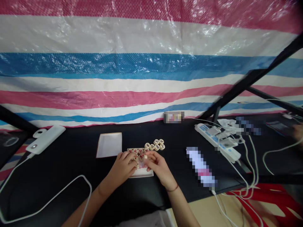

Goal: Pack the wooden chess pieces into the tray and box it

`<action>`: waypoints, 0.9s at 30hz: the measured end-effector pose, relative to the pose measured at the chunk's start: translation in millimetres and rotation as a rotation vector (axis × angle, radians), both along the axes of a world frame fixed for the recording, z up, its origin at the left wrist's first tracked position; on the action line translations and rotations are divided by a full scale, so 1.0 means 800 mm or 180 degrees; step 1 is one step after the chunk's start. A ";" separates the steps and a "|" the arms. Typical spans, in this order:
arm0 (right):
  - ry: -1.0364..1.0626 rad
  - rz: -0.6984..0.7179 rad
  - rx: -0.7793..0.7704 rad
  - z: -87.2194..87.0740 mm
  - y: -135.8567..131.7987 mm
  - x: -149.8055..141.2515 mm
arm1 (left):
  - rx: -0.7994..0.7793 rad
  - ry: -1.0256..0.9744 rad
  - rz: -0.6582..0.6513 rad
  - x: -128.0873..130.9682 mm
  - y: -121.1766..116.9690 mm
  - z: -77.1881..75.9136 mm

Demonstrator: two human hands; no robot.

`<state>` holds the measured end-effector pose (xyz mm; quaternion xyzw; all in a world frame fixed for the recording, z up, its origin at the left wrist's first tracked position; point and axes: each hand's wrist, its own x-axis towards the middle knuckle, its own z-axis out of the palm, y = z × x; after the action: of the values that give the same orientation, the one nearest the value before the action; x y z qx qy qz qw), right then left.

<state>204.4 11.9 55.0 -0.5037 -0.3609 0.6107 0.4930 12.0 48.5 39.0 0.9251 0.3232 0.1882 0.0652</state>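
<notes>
A shallow white box [142, 174] stands on the black table in front of me, partly filled with round cream xiangqi pieces [135, 151] that carry red characters. My left hand [123, 165] reaches over the box's left side, its fingers curled down around a piece that they largely hide. From the right, my right hand [159, 164] pinches a xiangqi piece [145, 156] on edge between thumb and fingers, just above the box. Beyond the box's far right corner, several pieces with black characters [157, 147] lie in two rows.
Left of the box lies an open white lid [109, 145]. A phone [201, 167] and a power strip [217, 142] with tangled white cables are on the right. At far left lies a white device [46, 138] with a cable. A striped tarp [132, 66] hangs behind the table.
</notes>
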 end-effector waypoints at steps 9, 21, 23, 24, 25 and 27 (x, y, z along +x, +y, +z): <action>-0.2333 0.0470 0.1407 -0.001 -0.021 -0.010 | -0.0557 -0.0464 0.0103 -0.017 0.001 -0.008; -0.3611 0.0837 0.1782 -0.023 -0.015 -0.019 | -0.0465 -0.0393 -0.0064 -0.020 -0.008 -0.022; -0.3766 0.0961 0.1650 -0.023 -0.013 -0.016 | -0.0384 -0.0327 -0.0038 -0.020 -0.008 -0.027; -0.3825 0.1009 0.1617 -0.023 -0.012 -0.015 | -0.0340 -0.0307 -0.0033 -0.020 -0.008 -0.029; -0.3874 0.1051 0.1601 -0.023 -0.011 -0.015 | -0.0300 -0.0292 -0.0026 -0.020 -0.008 -0.030; -0.3936 0.1125 0.1588 -0.021 -0.009 -0.016 | -0.0239 -0.0278 -0.0007 -0.020 -0.007 -0.033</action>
<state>191.7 4.8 38.0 -0.5646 -0.7823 0.1812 0.1908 -3.7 42.5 12.7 0.9132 0.3260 0.2161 0.1142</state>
